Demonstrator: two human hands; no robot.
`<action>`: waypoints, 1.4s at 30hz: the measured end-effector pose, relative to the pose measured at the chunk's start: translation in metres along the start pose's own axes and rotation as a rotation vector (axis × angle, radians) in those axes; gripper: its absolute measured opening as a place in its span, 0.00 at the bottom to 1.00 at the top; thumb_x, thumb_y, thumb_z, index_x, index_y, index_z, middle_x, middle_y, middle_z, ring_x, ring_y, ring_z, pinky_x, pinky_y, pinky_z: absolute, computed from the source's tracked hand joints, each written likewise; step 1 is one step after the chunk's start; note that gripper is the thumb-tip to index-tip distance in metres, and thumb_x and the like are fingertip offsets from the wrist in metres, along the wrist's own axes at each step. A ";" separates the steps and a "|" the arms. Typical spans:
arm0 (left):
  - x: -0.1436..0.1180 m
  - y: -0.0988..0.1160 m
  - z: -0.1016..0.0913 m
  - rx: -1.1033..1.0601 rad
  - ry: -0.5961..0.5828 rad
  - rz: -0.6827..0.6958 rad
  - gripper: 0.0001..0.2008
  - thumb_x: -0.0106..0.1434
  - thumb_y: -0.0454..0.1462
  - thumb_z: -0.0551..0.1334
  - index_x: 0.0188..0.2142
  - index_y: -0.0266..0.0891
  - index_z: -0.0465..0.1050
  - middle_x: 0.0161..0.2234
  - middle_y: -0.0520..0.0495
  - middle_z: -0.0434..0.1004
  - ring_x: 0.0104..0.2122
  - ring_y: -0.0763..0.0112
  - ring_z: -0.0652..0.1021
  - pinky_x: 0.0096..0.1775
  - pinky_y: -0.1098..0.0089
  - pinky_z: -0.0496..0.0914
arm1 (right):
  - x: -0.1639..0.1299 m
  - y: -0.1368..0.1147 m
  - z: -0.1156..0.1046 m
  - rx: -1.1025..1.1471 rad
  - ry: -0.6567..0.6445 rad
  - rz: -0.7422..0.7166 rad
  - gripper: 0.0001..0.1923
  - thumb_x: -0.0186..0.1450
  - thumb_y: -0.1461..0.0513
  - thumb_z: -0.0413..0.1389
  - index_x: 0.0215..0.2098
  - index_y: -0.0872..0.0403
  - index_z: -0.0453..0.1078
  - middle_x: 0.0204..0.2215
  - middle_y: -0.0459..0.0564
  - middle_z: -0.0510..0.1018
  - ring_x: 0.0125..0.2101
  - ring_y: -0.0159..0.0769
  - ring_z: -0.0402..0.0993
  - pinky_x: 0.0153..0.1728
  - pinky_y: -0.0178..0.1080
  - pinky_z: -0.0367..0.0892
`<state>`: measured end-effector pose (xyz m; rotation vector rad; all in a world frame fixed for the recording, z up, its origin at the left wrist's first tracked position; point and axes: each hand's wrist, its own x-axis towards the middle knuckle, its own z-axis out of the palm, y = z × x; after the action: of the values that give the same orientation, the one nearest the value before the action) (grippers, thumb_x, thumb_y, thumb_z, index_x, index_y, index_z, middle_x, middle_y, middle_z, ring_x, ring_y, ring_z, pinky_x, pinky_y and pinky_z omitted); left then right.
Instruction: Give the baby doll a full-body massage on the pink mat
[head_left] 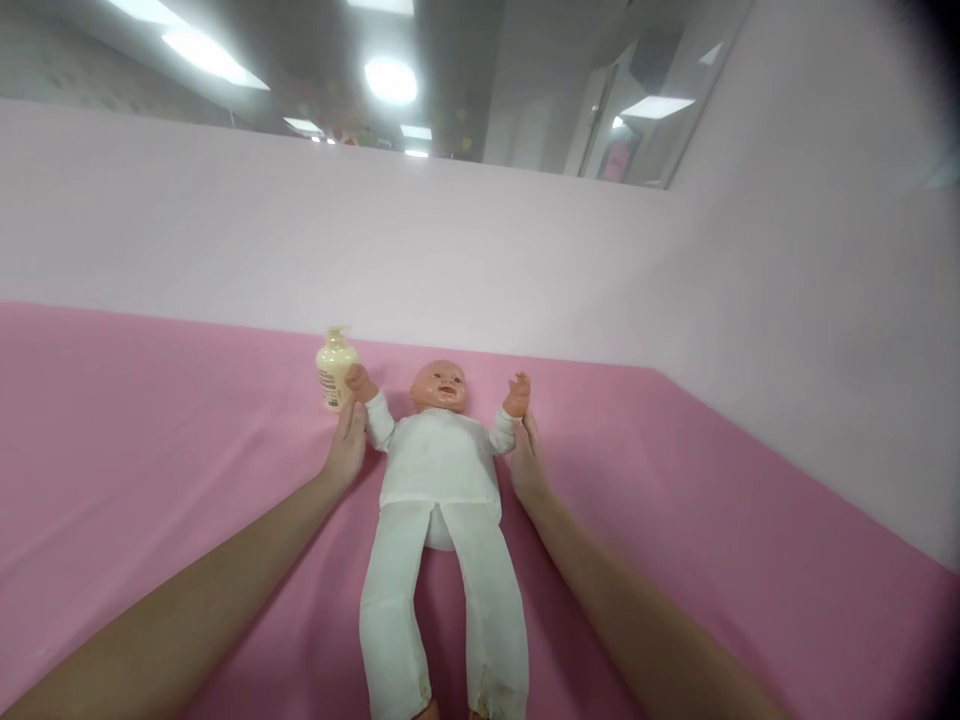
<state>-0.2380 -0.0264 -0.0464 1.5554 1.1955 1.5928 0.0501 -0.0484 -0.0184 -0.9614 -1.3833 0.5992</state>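
Observation:
A baby doll (440, 460) in a white long-sleeved top and white trousers lies on its back on the pink surface, arms bent up at its sides. Against the outer side of the doll's arm on the left rests my left hand (347, 445), fingers stretched upward. My right hand (528, 465) is at the doll's other sleeve, below the doll's raised hand, its fingers also extended and partly hidden. Neither hand appears wrapped round an arm. A pale yellow pump bottle (334, 370) stands just beyond my left fingertips, partly behind the doll's hand.
The pink cover (187, 430) meets a white wall (300, 230) at the back and another white wall (810, 300) on the right. Above the back wall, a glass pane (450, 90) shows bright ceiling lights. Dirty marks show near the doll's trouser cuffs.

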 end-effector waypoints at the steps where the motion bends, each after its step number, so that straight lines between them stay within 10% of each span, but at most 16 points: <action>1: -0.001 0.002 0.001 0.017 0.032 -0.013 0.28 0.70 0.52 0.44 0.65 0.47 0.52 0.64 0.44 0.58 0.64 0.60 0.62 0.61 0.58 0.61 | -0.002 -0.003 0.002 0.008 -0.033 -0.015 0.28 0.71 0.51 0.41 0.68 0.42 0.50 0.67 0.44 0.56 0.66 0.40 0.53 0.64 0.48 0.55; 5: -0.003 0.010 0.004 0.112 0.033 0.049 0.25 0.70 0.50 0.46 0.59 0.41 0.64 0.60 0.40 0.65 0.61 0.60 0.64 0.63 0.57 0.56 | -0.006 -0.007 0.004 -0.062 -0.158 -0.001 0.26 0.71 0.53 0.42 0.66 0.46 0.55 0.64 0.47 0.61 0.64 0.40 0.56 0.65 0.50 0.52; 12: -0.007 0.025 0.008 0.222 -0.316 0.138 0.22 0.69 0.48 0.51 0.56 0.43 0.69 0.56 0.44 0.71 0.57 0.61 0.68 0.60 0.57 0.60 | -0.006 -0.008 0.002 -0.294 -0.312 -0.061 0.21 0.70 0.54 0.44 0.59 0.47 0.63 0.57 0.51 0.69 0.59 0.41 0.62 0.62 0.49 0.54; 42: -0.006 0.020 0.009 0.022 -0.290 0.069 0.16 0.58 0.45 0.64 0.42 0.41 0.70 0.49 0.44 0.74 0.52 0.58 0.72 0.56 0.57 0.64 | -0.003 -0.015 0.003 -0.288 -0.285 0.020 0.18 0.63 0.53 0.56 0.49 0.49 0.73 0.49 0.51 0.75 0.52 0.43 0.68 0.57 0.49 0.60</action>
<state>-0.2247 -0.0383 -0.0324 1.7876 1.0119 1.3417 0.0441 -0.0578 -0.0081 -1.1520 -1.7502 0.5774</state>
